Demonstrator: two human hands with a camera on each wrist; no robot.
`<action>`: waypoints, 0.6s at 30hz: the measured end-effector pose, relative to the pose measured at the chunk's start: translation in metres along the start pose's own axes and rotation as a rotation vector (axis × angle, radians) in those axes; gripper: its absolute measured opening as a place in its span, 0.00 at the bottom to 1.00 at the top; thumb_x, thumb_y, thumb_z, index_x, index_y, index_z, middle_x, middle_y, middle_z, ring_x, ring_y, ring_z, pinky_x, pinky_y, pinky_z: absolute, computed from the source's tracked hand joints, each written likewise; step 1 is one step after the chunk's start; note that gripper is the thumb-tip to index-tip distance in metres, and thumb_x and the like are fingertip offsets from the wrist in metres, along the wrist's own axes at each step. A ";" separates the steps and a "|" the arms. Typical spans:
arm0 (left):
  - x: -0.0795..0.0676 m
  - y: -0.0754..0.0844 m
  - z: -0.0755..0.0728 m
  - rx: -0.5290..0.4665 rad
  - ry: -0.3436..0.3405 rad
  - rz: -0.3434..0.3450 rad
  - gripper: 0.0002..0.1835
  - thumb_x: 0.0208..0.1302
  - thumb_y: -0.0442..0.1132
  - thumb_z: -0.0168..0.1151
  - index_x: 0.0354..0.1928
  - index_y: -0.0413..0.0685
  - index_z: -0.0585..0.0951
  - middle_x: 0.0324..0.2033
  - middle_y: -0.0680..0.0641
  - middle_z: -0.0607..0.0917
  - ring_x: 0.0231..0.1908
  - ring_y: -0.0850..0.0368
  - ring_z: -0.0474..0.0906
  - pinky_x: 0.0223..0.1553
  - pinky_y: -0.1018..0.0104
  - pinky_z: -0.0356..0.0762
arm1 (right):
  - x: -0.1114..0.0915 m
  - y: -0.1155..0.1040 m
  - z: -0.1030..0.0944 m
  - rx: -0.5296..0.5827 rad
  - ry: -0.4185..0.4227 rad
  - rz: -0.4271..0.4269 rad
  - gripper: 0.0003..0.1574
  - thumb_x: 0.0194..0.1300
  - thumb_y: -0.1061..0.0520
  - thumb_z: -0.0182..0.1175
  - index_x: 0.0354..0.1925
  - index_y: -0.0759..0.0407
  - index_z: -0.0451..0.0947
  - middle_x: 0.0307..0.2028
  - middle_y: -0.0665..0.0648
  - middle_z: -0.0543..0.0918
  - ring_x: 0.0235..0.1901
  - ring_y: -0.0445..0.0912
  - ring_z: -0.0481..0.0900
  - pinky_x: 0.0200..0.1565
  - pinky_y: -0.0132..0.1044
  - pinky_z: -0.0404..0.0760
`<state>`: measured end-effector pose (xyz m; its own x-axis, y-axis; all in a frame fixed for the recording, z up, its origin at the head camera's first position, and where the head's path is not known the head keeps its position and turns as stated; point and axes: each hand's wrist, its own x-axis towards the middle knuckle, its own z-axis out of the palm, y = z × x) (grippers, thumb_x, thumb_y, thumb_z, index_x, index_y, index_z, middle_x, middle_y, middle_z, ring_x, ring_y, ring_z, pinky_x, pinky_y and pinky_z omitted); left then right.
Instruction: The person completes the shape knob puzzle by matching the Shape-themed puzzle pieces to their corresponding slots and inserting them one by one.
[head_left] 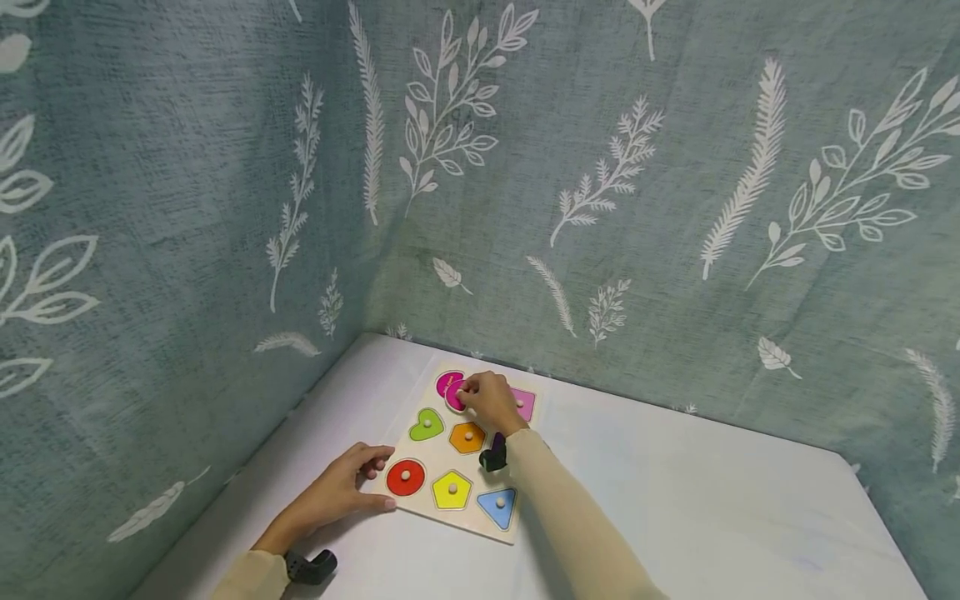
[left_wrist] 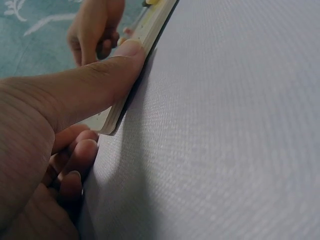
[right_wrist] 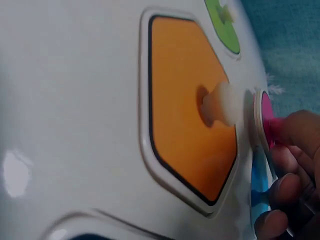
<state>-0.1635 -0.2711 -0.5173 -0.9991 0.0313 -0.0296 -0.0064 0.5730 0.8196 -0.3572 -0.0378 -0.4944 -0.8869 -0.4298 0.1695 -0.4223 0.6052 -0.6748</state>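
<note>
A wooden peg puzzle board (head_left: 416,503) lies on the white table. My right hand (head_left: 491,402) pinches the knob of a magenta puzzle piece (head_left: 452,400) at the board's far left. The piece is tilted and partly overlaps a magenta printed recess (head_left: 447,382). Holding the near left corner, my left hand (head_left: 333,493) has its thumb (left_wrist: 107,75) against the board's near edge and its fingers at the left side. A blue piece (right_wrist: 259,182) shows beneath my right fingers in the right wrist view; an orange hexagon (right_wrist: 182,100) sits nearby in its recess.
Other knobbed pieces sit in the board: a green heart (head_left: 426,427), red circle (head_left: 406,477), yellow pentagon (head_left: 452,492), blue triangle (head_left: 498,506) and pink piece (head_left: 525,403). A leaf-patterned teal cloth (head_left: 600,275) rises behind and left of the white table (head_left: 690,500).
</note>
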 end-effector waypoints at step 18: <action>-0.001 0.001 0.001 -0.004 0.012 -0.016 0.46 0.41 0.42 0.88 0.66 0.40 0.77 0.43 0.50 0.74 0.46 0.54 0.70 0.61 0.58 0.76 | 0.014 0.001 0.004 -0.059 0.027 0.010 0.08 0.68 0.54 0.70 0.36 0.57 0.89 0.25 0.48 0.82 0.27 0.44 0.74 0.33 0.34 0.75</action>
<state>-0.1621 -0.2700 -0.5167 -0.9993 0.0121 -0.0355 -0.0223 0.5702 0.8212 -0.3691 -0.0457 -0.4954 -0.8954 -0.4062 0.1825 -0.4232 0.6483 -0.6329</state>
